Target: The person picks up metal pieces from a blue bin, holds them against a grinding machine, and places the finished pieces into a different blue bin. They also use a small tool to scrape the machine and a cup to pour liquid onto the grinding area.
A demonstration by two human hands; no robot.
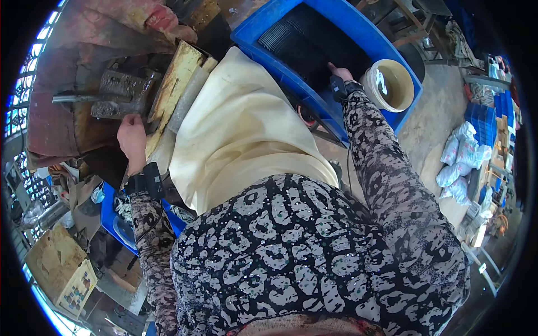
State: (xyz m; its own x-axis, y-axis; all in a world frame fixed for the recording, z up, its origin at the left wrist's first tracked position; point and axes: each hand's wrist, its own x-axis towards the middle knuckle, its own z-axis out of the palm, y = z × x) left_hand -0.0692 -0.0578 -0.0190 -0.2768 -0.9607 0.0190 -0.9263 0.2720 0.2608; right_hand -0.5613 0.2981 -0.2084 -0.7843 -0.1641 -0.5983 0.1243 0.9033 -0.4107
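At the left, my left hand (133,137) is closed, its fingertips at the lower edge of a grey metal block (120,89). What its fingers pinch, if anything, is hidden. A metal bar (84,98) sticks out leftward across the block. My right hand (340,73) reaches into a blue plastic tray (255,42), over dark thin pieces (302,45) stacked in rows. One digit points out toward the pieces; the other fingers are hidden. A cream-coloured bucket (400,87) stands in the tray's right end, beside that hand.
A pale cloth (241,123) covers my lap between the two work places. A worn yellowish wooden board (176,78) stands by the metal block. Below my left forearm are a blue crate (115,224) and a cardboard box (61,269). Filled plastic bags (462,151) lie at the right.
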